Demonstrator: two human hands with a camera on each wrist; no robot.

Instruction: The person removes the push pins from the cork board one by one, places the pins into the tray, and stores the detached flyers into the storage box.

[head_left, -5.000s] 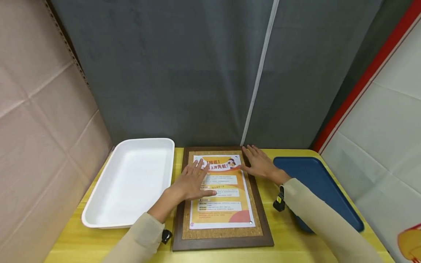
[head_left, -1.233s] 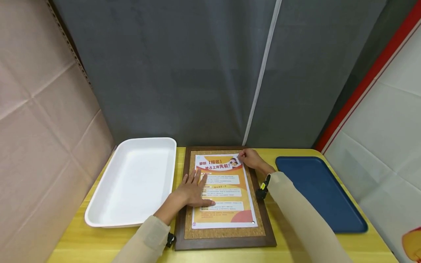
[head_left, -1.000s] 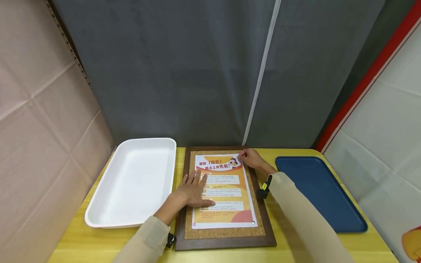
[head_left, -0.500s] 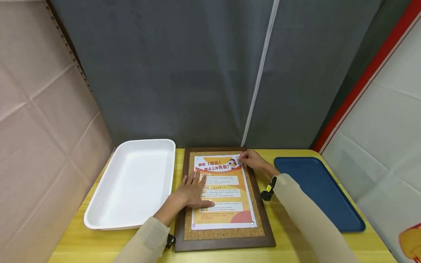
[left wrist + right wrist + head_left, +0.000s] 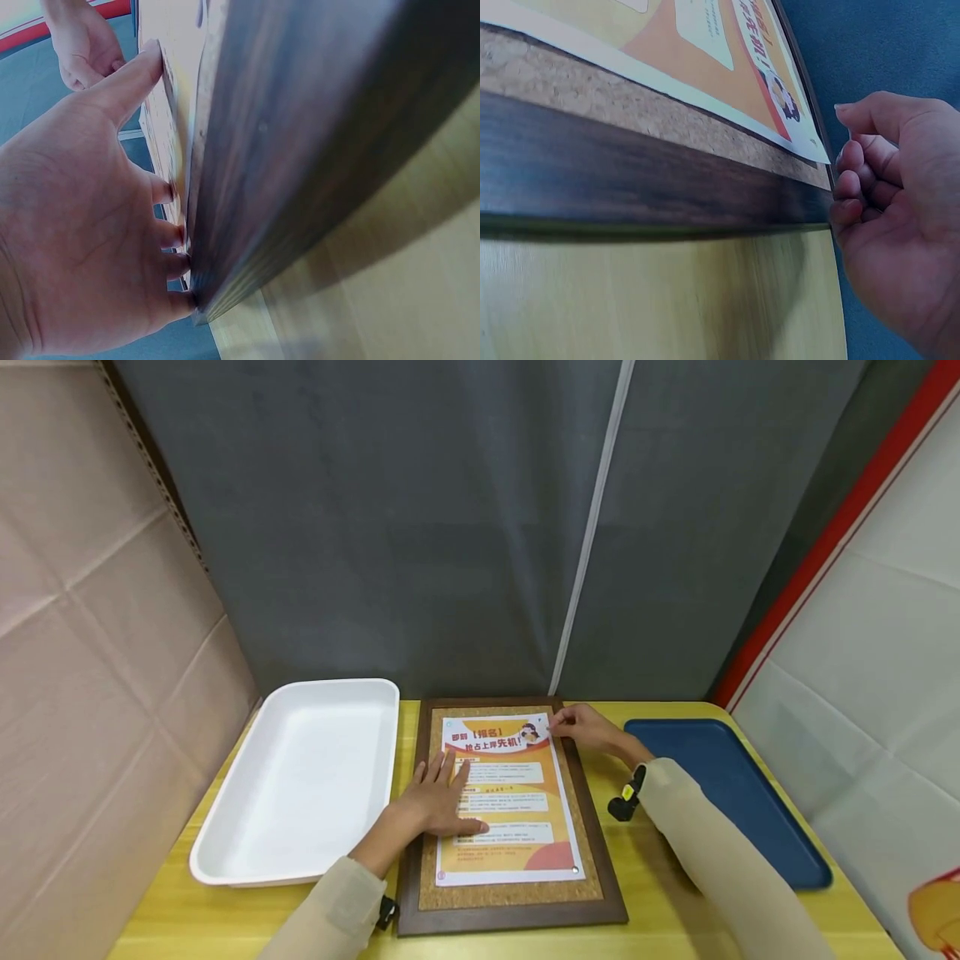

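A printed orange-and-white poster point(image 5: 517, 852) lies on a cork board point(image 5: 510, 895) with a dark wooden frame point(image 5: 517, 913). My left hand point(image 5: 437, 802) rests on the poster's left side, fingers spread. My right hand point(image 5: 588, 728) is just off the poster's upper right corner; its thumb and index finger pinch a small thumbtack point(image 5: 848, 136), mostly hidden, its thin point showing in the right wrist view. A small dark mark point(image 5: 539, 720) shows at that corner. Another thumbtack point(image 5: 575, 869) sits at the lower right corner.
A deep white tray point(image 5: 300, 785) stands left of the board, and a shallow blue tray point(image 5: 738, 793) lies to its right, partly behind my right sleeve. All rest on a yellow wooden table point(image 5: 180, 918) against a grey curtain point(image 5: 412, 527).
Earlier a thumbtack sat in the poster's upper right corner; my right hand worked there, took it out and has drawn back slightly right. My left hand shifted down the poster, then stayed there.
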